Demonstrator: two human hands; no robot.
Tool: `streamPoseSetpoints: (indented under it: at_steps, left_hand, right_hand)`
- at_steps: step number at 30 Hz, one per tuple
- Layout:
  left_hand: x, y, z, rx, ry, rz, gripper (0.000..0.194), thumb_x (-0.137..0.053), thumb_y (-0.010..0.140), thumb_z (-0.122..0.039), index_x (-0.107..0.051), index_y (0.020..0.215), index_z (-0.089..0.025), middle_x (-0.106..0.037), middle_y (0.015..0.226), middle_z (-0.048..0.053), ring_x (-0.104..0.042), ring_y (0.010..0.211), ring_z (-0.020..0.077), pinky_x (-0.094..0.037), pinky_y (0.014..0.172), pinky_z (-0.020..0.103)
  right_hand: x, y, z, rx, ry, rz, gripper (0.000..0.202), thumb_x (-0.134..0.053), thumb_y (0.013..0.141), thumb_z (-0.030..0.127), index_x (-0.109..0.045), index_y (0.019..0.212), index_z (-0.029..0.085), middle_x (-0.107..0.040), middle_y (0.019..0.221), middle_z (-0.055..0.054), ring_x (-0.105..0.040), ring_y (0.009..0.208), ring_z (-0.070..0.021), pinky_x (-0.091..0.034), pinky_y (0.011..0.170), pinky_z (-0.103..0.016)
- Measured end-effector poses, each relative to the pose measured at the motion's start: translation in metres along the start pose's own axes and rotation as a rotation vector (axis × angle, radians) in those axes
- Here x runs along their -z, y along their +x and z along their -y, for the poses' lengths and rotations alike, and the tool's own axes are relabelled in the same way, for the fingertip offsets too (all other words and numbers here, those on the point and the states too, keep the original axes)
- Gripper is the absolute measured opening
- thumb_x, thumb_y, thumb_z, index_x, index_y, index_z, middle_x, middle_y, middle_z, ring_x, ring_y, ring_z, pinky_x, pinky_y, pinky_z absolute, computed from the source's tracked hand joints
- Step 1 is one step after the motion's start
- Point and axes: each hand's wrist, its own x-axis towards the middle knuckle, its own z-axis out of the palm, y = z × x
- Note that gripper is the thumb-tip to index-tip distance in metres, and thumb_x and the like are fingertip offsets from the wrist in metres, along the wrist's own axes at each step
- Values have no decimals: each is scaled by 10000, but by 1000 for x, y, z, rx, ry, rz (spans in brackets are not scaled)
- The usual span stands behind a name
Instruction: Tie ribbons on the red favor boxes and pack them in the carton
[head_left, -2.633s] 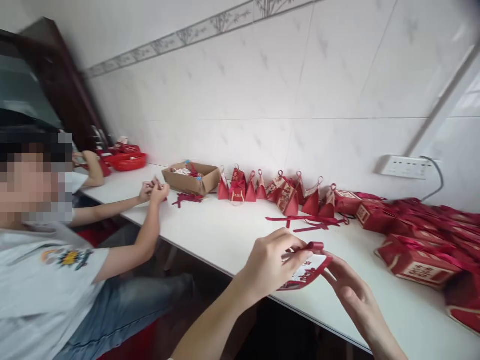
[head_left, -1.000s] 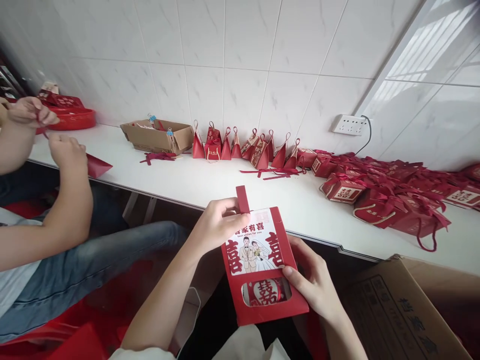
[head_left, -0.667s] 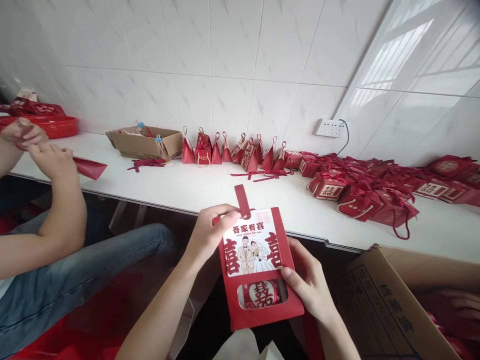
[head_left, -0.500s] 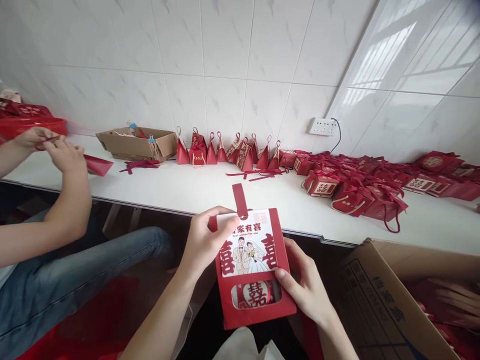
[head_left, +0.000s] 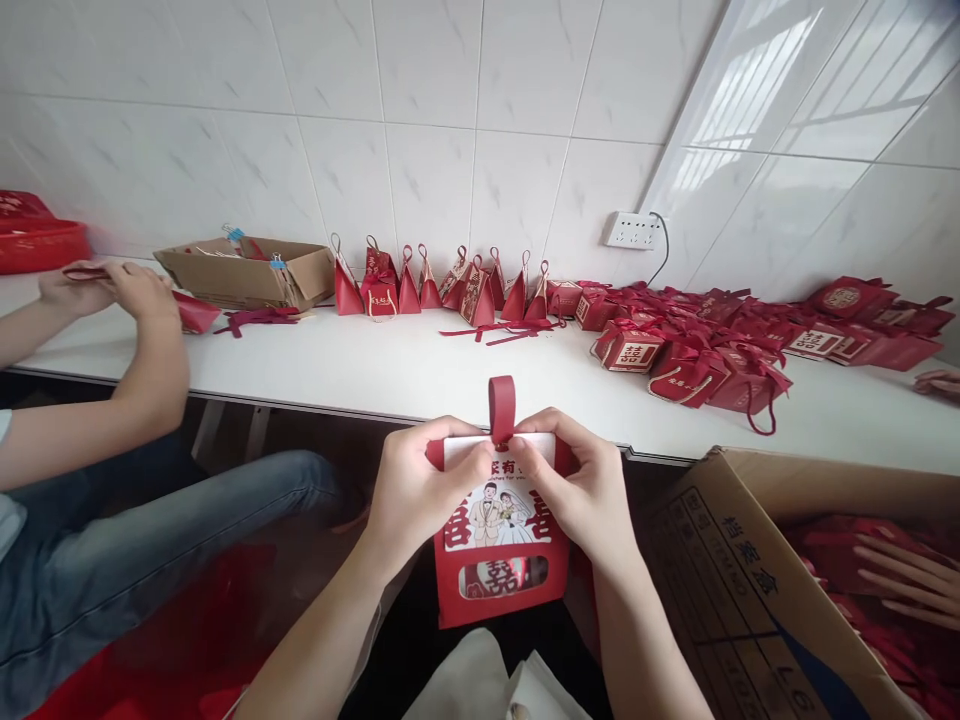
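Upright above my lap is a red gift box [head_left: 499, 575] with a printed wedding couple, red characters and a small oval window. A red strap [head_left: 502, 405] stands as a loop from its top edge. My left hand [head_left: 427, 490] grips the upper left corner, its thumb on the front by the strap's base. On the upper right corner, my right hand [head_left: 577, 475] holds on with its thumb beside the other one. Both hands' other fingers are mostly behind the box. The thumbs cover part of the printed text.
The white table [head_left: 360, 370] carries a row of red pouches [head_left: 477, 290], many red boxes [head_left: 682, 375], ribbons [head_left: 259, 318] and a cardboard tray [head_left: 240, 275]. A co-worker's hands [head_left: 135, 290] work at left. At right, another hand [head_left: 911, 575] reaches into a large cardboard box [head_left: 720, 570].
My right hand has moved from the box's lower right side up to its top right corner. The strap now forms a loop, and the box is straighter.
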Motion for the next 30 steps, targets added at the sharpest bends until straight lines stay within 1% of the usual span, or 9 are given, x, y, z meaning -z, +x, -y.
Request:
streamPoseSetpoints:
  at_steps: [3,9,12,14,18,22,24,27,30]
  left_hand:
    - [-2,0,2,21,-30,-21,117,-651,720,-267,-719,699,-174,-689,603,-5,-603,528,125,-438,459,176]
    - [-5,1,4,108,-119,18,112,-656,708,-261,-716,679,-172,-676,576,-7,-585,500,117,-415,433,174]
    - [-7,2,5,146,-178,23,107,-650,710,-254,-712,666,-179,-676,584,-14,-577,503,107,-408,435,168]
    - [-8,2,5,162,-197,25,105,-650,713,-253,-711,665,-181,-676,585,-17,-580,512,107,-414,446,166]
    - [-7,3,5,129,-191,47,107,-647,734,-261,-708,695,-182,-683,614,-18,-597,546,110,-433,479,165]
    - [-4,5,3,63,-162,95,95,-682,725,-274,-698,706,-183,-681,630,-23,-595,567,101,-436,506,159]
    - [-4,4,3,70,-166,92,113,-687,730,-286,-691,696,-179,-674,624,-24,-587,561,95,-430,503,155]
    - [-6,3,5,116,-201,86,139,-681,742,-300,-684,686,-173,-661,597,-27,-569,532,85,-417,478,149]
    - [-7,3,6,147,-237,89,128,-683,741,-292,-685,694,-172,-658,592,-32,-560,520,80,-412,469,146]
  right_hand:
    - [0,-1,-1,-8,5,2,194,-582,846,365,-642,804,186,-648,732,-7,-599,671,-138,-477,602,-240]
    - [6,-1,2,2,-20,64,179,-574,849,349,-622,819,180,-637,725,-5,-578,635,-123,-458,556,-220]
    - [9,-1,2,-19,-34,93,179,-577,846,349,-626,836,177,-637,722,-9,-581,648,-129,-446,537,-214]
    - [10,-1,2,-44,-26,99,182,-577,847,350,-631,846,177,-630,707,-4,-565,620,-119,-426,508,-203]
    - [8,-1,1,-85,6,77,198,-580,847,368,-638,842,179,-612,670,13,-500,537,-91,-385,457,-189]
    - [7,-2,2,-89,-1,51,210,-579,848,374,-646,828,176,-614,667,10,-506,544,-94,-384,464,-190]
    - [7,-2,3,-80,-10,47,205,-577,850,366,-646,829,175,-619,676,8,-508,550,-95,-380,468,-190]
    - [9,-1,3,-63,-10,72,202,-574,852,357,-641,819,169,-613,665,12,-491,539,-89,-368,464,-188]
    - [10,0,3,-51,-5,78,199,-570,857,348,-636,807,166,-609,654,18,-478,532,-83,-356,461,-182]
